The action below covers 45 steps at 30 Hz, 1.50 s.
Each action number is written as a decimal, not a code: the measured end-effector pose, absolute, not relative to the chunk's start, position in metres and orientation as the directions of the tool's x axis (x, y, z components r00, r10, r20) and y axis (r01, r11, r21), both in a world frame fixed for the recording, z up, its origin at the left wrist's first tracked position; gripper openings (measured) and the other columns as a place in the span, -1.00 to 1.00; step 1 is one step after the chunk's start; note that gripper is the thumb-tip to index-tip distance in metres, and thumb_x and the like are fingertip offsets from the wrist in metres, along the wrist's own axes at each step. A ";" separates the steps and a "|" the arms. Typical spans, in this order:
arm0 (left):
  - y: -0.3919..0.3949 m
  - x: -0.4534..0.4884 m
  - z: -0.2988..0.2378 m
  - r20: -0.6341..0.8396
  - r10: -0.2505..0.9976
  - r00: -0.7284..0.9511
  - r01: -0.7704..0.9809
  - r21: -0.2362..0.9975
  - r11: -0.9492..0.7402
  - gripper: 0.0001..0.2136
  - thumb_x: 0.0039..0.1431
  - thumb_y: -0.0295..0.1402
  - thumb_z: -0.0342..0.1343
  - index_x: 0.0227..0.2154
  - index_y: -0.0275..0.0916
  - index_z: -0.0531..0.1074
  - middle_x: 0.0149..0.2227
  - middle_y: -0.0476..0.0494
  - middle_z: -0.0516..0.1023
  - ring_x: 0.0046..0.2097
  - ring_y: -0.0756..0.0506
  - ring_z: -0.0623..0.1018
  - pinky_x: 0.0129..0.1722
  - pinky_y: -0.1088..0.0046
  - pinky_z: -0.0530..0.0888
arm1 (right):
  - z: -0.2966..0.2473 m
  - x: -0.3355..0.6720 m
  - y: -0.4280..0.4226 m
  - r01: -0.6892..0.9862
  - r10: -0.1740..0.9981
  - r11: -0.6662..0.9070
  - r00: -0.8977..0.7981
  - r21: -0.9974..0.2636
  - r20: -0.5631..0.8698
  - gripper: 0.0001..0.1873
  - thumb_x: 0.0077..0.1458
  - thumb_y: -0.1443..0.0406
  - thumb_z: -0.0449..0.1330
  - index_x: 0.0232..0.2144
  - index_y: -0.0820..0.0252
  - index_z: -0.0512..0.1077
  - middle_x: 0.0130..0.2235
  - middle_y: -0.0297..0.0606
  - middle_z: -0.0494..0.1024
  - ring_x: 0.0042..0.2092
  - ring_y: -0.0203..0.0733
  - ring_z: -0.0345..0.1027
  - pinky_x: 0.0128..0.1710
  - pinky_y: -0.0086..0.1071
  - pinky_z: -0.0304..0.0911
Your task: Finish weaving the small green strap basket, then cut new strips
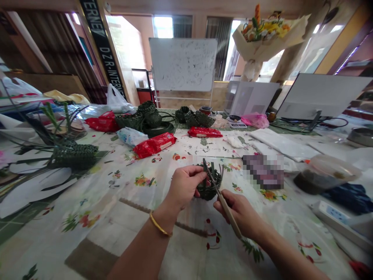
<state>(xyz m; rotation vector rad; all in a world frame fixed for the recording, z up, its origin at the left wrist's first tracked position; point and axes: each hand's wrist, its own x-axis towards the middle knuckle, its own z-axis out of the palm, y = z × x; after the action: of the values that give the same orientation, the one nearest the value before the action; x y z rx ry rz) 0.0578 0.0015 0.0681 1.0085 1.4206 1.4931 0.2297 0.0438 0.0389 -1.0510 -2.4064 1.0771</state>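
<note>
A small dark green woven basket (pixel 210 190) sits near the middle of the table, with loose strip ends standing up from its rim. My left hand (pixel 186 182) is closed on its left side, thumb and forefinger pinching at a strip by the rim. In my right hand (pixel 237 208), closed, is a pair of scissors (pixel 225 206), seen nearly edge-on, with a long beige handle. Their dark blades (pixel 210 171) reach up-left across the basket's rim to near my left fingertips. Whether the blades are apart cannot be made out.
Red packets (pixel 155 144), a coil of green strip (pixel 159 126) and more woven pieces (pixel 195 118) lie across the back. At left is a larger woven piece (pixel 75 154). A plastic tub of dark contents (pixel 326 175), a pixelated object (pixel 264 171) and a power strip (pixel 335 216) are at right.
</note>
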 end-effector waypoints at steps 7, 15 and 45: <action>0.000 0.058 0.067 0.020 0.941 -0.337 -0.013 1.000 -0.026 -0.87 0.01 -0.35 0.14 -0.42 -0.30 0.53 -0.53 -0.07 0.54 -0.60 0.06 0.40 -0.75 0.66 0.26 | 0.040 0.231 0.046 0.497 0.724 0.452 -0.690 -0.740 -0.021 -0.69 0.12 0.11 0.05 -0.56 0.15 0.20 -0.57 -0.42 0.30 -0.50 -0.31 0.13 -0.52 -0.45 -0.02; 0.004 0.059 0.066 0.042 0.894 -0.445 -0.043 0.997 -0.067 -0.84 -0.02 -0.32 0.17 -0.41 -0.32 0.52 -0.54 -0.04 0.51 -0.61 0.08 0.38 -0.75 0.66 0.29 | 0.038 0.231 0.046 0.603 0.734 0.510 -0.677 -0.614 -0.055 -0.76 0.02 0.13 0.15 -0.46 0.14 0.21 -0.48 -0.38 0.39 -0.46 -0.27 0.17 -0.49 -0.43 -0.03; 0.006 0.074 0.063 -0.037 0.927 -0.374 -0.127 0.992 -0.012 -0.84 0.03 -0.30 0.12 -0.36 -0.28 0.42 -0.47 -0.02 0.46 -0.49 0.02 0.44 -0.73 0.62 0.41 | 0.037 0.224 0.036 0.583 0.776 0.466 -0.630 -0.666 -0.008 -0.67 0.17 0.02 -0.02 -0.38 0.14 0.30 -0.40 -0.26 0.50 -0.40 -0.18 0.31 -0.44 -0.40 0.04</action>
<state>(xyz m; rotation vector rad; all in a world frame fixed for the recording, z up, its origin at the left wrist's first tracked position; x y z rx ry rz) 0.0742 0.0058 0.0627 0.8969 1.3897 1.5323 0.2240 0.0361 0.0372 -1.1580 -2.4221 0.9282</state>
